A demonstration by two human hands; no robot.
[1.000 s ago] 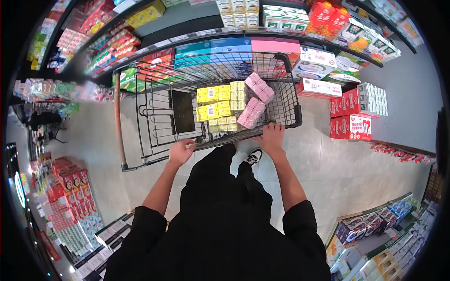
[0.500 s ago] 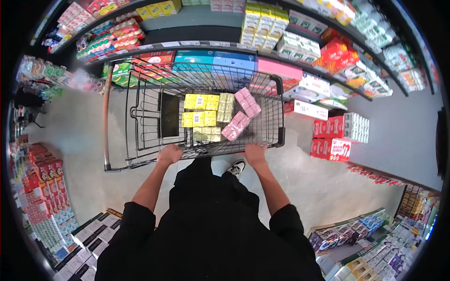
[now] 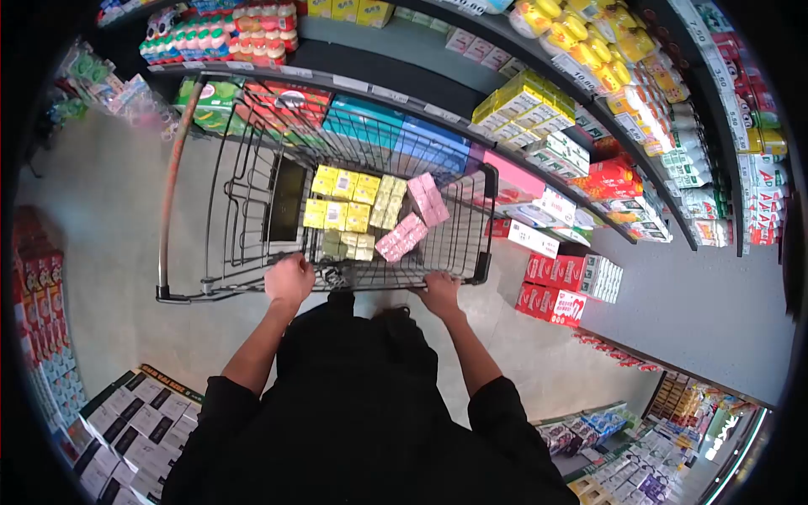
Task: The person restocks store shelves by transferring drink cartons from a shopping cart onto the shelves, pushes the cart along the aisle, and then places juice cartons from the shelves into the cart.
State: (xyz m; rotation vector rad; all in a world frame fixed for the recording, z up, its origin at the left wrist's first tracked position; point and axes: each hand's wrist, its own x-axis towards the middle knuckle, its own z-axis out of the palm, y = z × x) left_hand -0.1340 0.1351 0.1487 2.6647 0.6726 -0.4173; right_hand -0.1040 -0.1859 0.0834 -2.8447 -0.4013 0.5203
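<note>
A shopping cart (image 3: 485, 268) is set on the grey tiled floor (image 3: 109, 286), just in front of the body, its long axis laid from left to right and slightly slanted. Its handle (image 3: 175, 177), a brownish tube with dark end caps, is turned to the left, and its front end is pointed to the right. The basket is formed of thin dark wire in an open grid, with a flat black panel (image 3: 288, 202) set upright near the handle end. The near top rail is gripped by the left hand (image 3: 289, 279), curled nearly into a fist, and, farther right, by the right hand (image 3: 439, 295), its fingers bent over the rail; how tightly cannot be told. Inside, glossy, film-wrapped blocks of small cartons are held: two yellow packs (image 3: 337, 215), two pale yellow packs (image 3: 387, 202) and two pink packs (image 3: 401, 237), the pink ones tilted against the rest. Beyond the far side, large smooth cardboard boxes (image 3: 364, 123) are lined up under a dark shelf (image 3: 370, 61). To the right, red boxes (image 3: 551, 290) are stacked on the floor. At lower left, white boxes (image 3: 139, 421) with black panels are massed.
</note>
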